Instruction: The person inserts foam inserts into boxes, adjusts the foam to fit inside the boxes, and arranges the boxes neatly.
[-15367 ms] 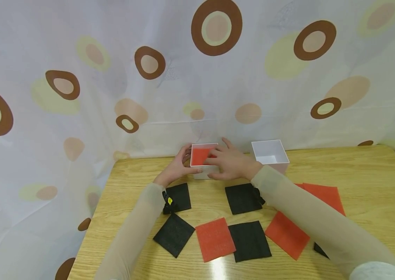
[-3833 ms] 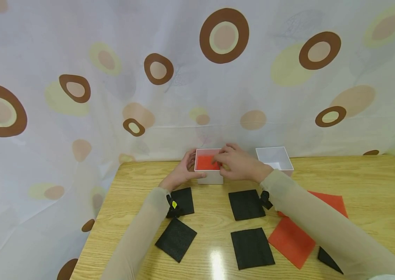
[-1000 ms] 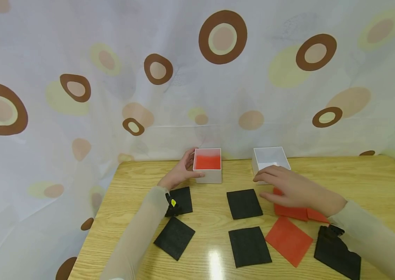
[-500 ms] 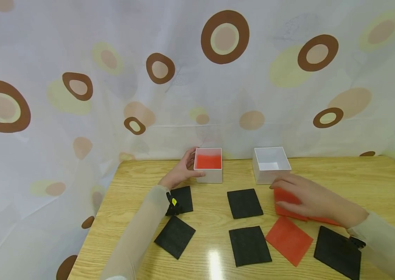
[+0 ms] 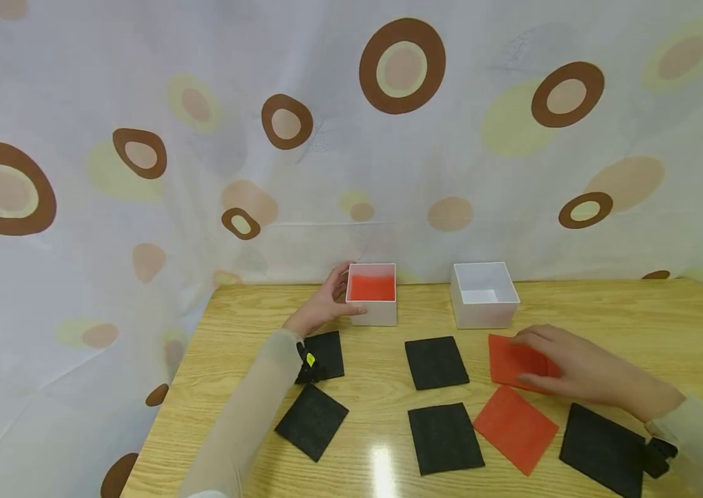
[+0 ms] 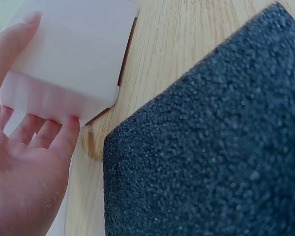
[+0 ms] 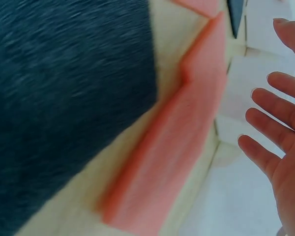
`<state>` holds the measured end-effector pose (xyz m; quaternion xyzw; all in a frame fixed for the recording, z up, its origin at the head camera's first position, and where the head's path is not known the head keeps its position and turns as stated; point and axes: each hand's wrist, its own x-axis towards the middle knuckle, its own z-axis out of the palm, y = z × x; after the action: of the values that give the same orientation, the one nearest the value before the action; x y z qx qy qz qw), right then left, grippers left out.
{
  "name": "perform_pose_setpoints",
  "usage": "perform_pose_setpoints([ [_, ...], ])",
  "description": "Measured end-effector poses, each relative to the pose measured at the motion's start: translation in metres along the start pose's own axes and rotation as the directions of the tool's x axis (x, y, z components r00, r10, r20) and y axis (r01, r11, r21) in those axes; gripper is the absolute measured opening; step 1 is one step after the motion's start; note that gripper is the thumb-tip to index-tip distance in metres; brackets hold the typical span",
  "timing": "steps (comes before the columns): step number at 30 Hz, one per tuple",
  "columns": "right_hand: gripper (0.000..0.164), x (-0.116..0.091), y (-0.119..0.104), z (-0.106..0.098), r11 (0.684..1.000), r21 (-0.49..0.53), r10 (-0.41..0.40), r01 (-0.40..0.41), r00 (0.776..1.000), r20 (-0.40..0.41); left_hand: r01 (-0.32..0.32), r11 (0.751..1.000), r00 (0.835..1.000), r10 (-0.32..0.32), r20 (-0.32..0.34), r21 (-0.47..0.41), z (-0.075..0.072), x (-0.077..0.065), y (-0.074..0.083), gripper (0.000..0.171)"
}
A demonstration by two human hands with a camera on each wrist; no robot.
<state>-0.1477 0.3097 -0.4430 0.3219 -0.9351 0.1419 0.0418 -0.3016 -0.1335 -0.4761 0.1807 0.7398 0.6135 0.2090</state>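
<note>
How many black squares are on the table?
5: the far-left square, partly covered; the near-left square; the far-middle square; the near-middle square; and the right square. Others could be hidden beneath the red squares.

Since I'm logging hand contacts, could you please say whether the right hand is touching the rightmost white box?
No, the right hand is over red squares, apart from that white box.

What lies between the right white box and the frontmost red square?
In the head view, more red material lies there, partly hidden by the right hand.
</note>
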Motion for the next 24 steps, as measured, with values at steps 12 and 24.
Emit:
perform_pose_setpoints([
  [12, 0.071, -0.017, 0.023, 0.019, 0.999, -0.045, 0.009, -0.01, 1.0, -0.029, 0.0, 1.0, 1.0, 0.0, 0.004, -0.008, 0.001, -0.001, 0.002, 0.104],
  [24, 0.09, -0.022, 0.034, 0.025, 0.999, -0.032, 0.037, -0.036, 0.999, 0.039, -0.003, 1.0, 1.0, 0.003, 0.005, -0.009, 0.0, 0.0, 0.002, 0.103],
])
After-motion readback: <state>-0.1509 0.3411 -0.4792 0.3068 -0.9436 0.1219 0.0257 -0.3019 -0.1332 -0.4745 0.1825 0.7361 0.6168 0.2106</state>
